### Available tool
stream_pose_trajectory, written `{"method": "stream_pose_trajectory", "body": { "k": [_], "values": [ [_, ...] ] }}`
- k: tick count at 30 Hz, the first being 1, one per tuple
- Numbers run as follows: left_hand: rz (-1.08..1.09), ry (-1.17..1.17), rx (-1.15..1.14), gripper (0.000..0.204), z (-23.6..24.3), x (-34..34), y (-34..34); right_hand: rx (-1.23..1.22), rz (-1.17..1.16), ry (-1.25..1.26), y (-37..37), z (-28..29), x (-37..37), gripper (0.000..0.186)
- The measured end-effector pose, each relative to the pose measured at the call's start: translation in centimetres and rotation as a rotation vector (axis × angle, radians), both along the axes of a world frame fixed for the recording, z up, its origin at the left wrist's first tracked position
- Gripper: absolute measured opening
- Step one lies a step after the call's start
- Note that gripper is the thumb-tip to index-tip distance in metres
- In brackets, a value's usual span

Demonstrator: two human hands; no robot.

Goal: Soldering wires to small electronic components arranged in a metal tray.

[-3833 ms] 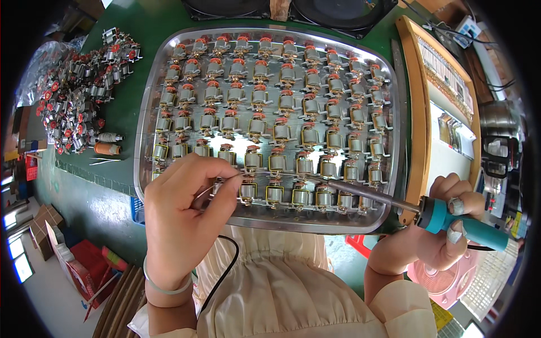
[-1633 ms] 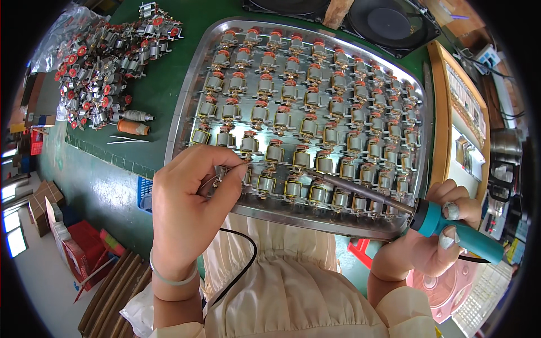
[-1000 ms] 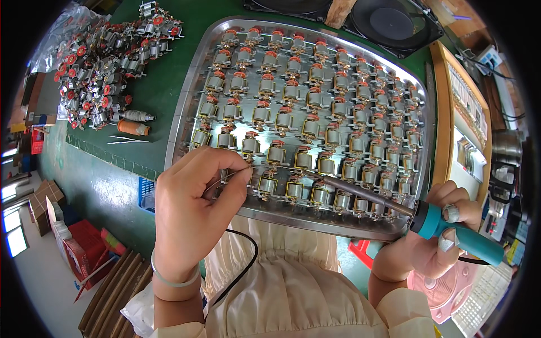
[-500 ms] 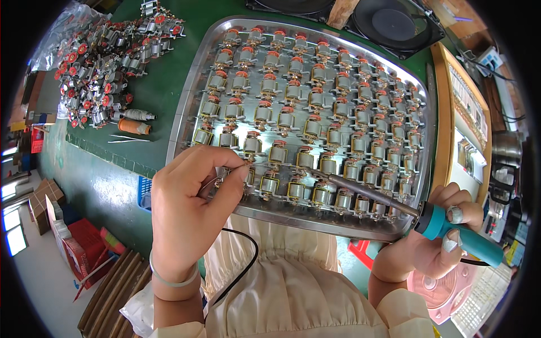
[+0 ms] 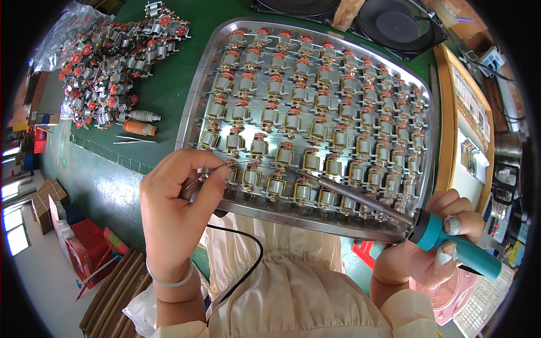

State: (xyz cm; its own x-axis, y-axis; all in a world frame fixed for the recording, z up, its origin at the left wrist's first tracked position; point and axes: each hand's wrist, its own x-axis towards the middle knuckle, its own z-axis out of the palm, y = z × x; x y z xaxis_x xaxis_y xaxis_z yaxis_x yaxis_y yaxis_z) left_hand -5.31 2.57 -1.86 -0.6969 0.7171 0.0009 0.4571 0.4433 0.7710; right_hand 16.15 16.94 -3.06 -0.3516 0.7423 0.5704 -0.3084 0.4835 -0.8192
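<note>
Two at once: pinching a thin solder wire (image 5: 248, 162) between thumb and forefinger of the left hand (image 5: 177, 197), and gripping a teal-handled soldering iron (image 5: 462, 252) with the right hand (image 5: 420, 256), closed round it. Aimed leftward at the wire, over the near rows of coil assemblies (image 5: 284, 154) in a steel tray (image 5: 315, 222). Cannot tell if touching.

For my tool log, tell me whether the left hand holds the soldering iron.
No, the right hand grips the soldering iron, while the left hand pinches a thin wire.
</note>
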Motion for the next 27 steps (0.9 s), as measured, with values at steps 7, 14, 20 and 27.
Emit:
{"method": "stream_pose_trajectory", "body": {
  "k": [7, 14, 20, 27],
  "values": [
    [-0.022, 0.002, 0.036, 0.007, -0.4, 0.0, 0.0, 0.047, 0.005, -0.045, -0.1, -0.4, -1.1, 0.026],
    [-0.028, -0.004, 0.024, 0.006, -0.2, -0.1, -0.1, 0.028, 0.029, -0.035, -0.2, -0.4, -1.3, 0.025],
    [-0.059, 0.011, 0.016, 0.007, -0.2, -0.2, 0.0, 0.009, 0.005, -0.058, -0.6, -0.3, -1.8, 0.024],
    [-0.006, -0.035, 0.022, 0.007, 0.2, -0.2, -0.2, 0.013, 0.022, -0.028, -0.2, -0.5, -1.3, 0.024]
  ]
}}
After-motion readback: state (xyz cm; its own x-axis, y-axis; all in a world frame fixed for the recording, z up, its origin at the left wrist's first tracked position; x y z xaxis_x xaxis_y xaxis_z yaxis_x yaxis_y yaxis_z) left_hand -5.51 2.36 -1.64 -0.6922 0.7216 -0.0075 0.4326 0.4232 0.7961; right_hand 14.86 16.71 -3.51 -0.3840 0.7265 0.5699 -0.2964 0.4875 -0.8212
